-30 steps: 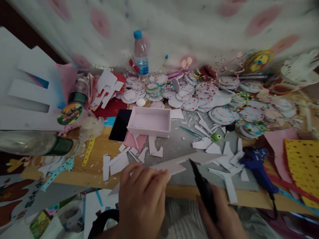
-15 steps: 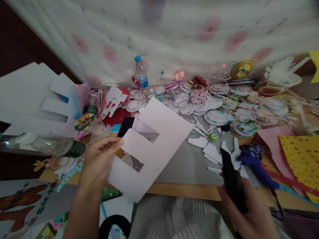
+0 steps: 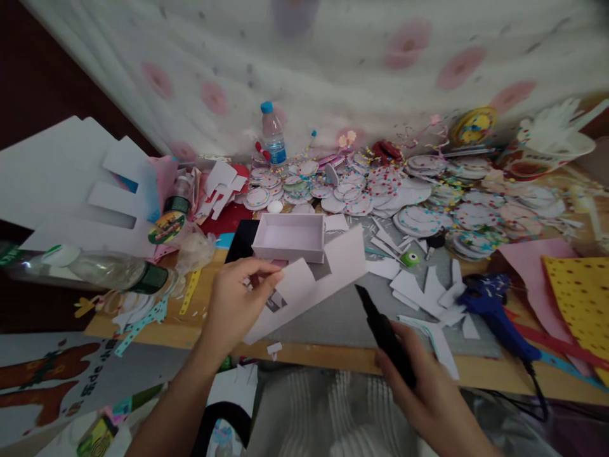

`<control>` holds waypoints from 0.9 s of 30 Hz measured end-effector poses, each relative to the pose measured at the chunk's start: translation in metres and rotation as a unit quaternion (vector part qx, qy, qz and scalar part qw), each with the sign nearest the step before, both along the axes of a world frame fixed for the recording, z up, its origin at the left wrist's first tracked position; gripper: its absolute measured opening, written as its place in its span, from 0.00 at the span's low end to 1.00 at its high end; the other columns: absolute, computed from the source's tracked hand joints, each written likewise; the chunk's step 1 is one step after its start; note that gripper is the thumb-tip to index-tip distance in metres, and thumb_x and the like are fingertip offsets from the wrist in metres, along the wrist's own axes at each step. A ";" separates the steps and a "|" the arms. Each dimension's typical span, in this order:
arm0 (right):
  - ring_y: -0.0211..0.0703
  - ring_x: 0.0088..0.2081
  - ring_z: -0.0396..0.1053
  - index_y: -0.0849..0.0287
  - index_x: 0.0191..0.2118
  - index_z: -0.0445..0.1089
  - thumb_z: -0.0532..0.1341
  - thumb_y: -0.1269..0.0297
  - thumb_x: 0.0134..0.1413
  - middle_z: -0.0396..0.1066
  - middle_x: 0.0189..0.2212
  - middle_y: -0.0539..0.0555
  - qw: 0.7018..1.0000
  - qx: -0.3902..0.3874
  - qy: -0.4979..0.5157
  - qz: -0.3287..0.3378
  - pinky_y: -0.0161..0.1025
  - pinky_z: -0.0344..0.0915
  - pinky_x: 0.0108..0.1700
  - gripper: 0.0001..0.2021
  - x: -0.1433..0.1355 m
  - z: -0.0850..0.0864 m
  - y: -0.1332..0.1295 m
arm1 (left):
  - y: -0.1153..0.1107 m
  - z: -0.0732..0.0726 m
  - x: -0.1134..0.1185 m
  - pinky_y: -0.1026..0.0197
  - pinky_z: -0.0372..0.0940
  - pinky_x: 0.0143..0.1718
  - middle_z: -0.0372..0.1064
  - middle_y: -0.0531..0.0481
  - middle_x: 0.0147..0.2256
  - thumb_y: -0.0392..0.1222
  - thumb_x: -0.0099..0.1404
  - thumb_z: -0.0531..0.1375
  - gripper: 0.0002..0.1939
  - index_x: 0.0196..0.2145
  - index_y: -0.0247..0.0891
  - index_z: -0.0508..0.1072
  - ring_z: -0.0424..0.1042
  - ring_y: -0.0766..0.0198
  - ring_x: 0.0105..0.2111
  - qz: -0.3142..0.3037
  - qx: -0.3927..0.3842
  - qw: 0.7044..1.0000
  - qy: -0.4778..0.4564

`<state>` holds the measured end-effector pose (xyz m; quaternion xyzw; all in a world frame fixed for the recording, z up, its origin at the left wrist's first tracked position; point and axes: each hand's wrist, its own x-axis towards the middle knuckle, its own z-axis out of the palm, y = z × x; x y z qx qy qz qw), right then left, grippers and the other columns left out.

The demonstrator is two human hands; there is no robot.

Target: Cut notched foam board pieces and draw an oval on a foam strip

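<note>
Curtain [image 3: 333, 70]: pale with pink blotches, across the whole background.
Bench [image 3: 333, 358]: wooden, most crowded along its back edge.
Mat [image 3: 333, 327]: grey, mid-bench, reaching almost to the front edge; brushing the offcuts [image 3: 419, 285] aside should help a sheet lie flat.
Poster [image 3: 52, 381]: below the bench's left end; "de" reads sideways, the characters beside it are too small to tell.
Card [image 3: 311, 299]: white, slotted, over the mat near the bench's front edge; whether it touches the mat cannot be told. Best pressed flat before any stroke.
Large bottle [image 3: 109, 270]: lying at the left end; dark green label, print unreadable.
Left hand [image 3: 240, 292]: thumb and fingers pinch the tab between two slots; spread fingers, well off the cutting line, would likely steady it better.
Right hand [image 3: 419, 368]: wrapped firmly round the knife [image 3: 387, 336].
Tub [image 3: 537, 155]: back right corner; dark lettering, too blurred to read.
Box [image 3: 290, 235]: white, open-topped, behind the card.
Gun [image 3: 495, 317]: blue, towards the front right corner; no brand readable.
Small bottle [image 3: 273, 134]: upright at the back edge; blue label, name illegible.
Blade [image 3: 363, 298]: just beside the card's near edge; light, repeated passes should tear less.
</note>
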<state>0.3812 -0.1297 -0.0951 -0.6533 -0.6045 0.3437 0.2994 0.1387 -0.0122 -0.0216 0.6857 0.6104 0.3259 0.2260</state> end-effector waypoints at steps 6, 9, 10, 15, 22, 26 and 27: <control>0.48 0.25 0.75 0.60 0.52 0.55 0.47 0.58 0.65 0.75 0.29 0.55 0.996 -0.042 -0.030 0.077 0.37 0.64 0.24 0.15 -0.015 -0.008 0.012 | -0.009 0.005 0.010 0.57 0.60 0.36 0.73 0.56 0.26 0.32 0.59 0.63 0.04 0.30 0.40 0.76 0.69 0.64 0.28 -0.121 0.061 0.980 0.146; 0.49 0.23 0.75 0.61 0.52 0.56 0.47 0.59 0.65 0.75 0.26 0.54 0.993 -0.040 -0.059 0.097 0.36 0.62 0.22 0.15 -0.020 -0.012 0.015 | -0.016 0.012 0.013 0.55 0.59 0.38 0.71 0.55 0.26 0.33 0.61 0.61 0.05 0.28 0.38 0.74 0.68 0.63 0.30 -0.193 0.077 0.962 0.178; 0.49 0.23 0.75 0.61 0.52 0.56 0.47 0.59 0.65 0.75 0.27 0.54 0.992 -0.036 -0.066 0.100 0.36 0.62 0.22 0.15 -0.020 -0.014 0.014 | -0.020 0.013 0.016 0.54 0.59 0.39 0.71 0.54 0.25 0.33 0.63 0.60 0.06 0.28 0.38 0.74 0.67 0.63 0.30 -0.206 0.092 0.956 0.187; 0.50 0.22 0.75 0.60 0.52 0.58 0.48 0.58 0.65 0.75 0.23 0.52 0.992 -0.020 -0.093 0.081 0.37 0.62 0.22 0.15 -0.014 -0.024 0.009 | -0.032 0.010 0.028 0.52 0.58 0.41 0.69 0.53 0.23 0.31 0.65 0.57 0.09 0.29 0.37 0.74 0.65 0.63 0.28 -0.200 0.146 0.947 0.205; 0.50 0.21 0.73 0.56 0.41 0.60 0.48 0.52 0.64 0.71 0.19 0.49 0.992 -0.048 -0.108 0.045 0.37 0.59 0.21 0.13 -0.013 -0.020 0.010 | -0.019 0.000 0.026 0.53 0.59 0.40 0.69 0.54 0.24 0.32 0.65 0.57 0.07 0.31 0.37 0.74 0.65 0.63 0.29 -0.188 0.122 0.958 0.180; 0.46 0.17 0.70 0.55 0.36 0.62 0.51 0.52 0.62 0.68 0.16 0.48 0.994 -0.038 -0.093 0.051 0.36 0.55 0.19 0.12 -0.012 -0.018 0.013 | -0.014 0.001 0.012 0.51 0.60 0.43 0.74 0.53 0.29 0.39 0.64 0.61 0.03 0.35 0.39 0.74 0.70 0.60 0.32 -0.194 0.088 0.961 0.179; 0.45 0.17 0.69 0.55 0.34 0.62 0.52 0.52 0.62 0.67 0.15 0.47 0.995 -0.034 -0.087 0.044 0.36 0.55 0.19 0.13 -0.011 -0.017 0.014 | -0.013 0.000 0.007 0.50 0.61 0.44 0.74 0.52 0.31 0.41 0.63 0.62 0.04 0.36 0.40 0.74 0.71 0.59 0.34 -0.194 0.082 0.960 0.185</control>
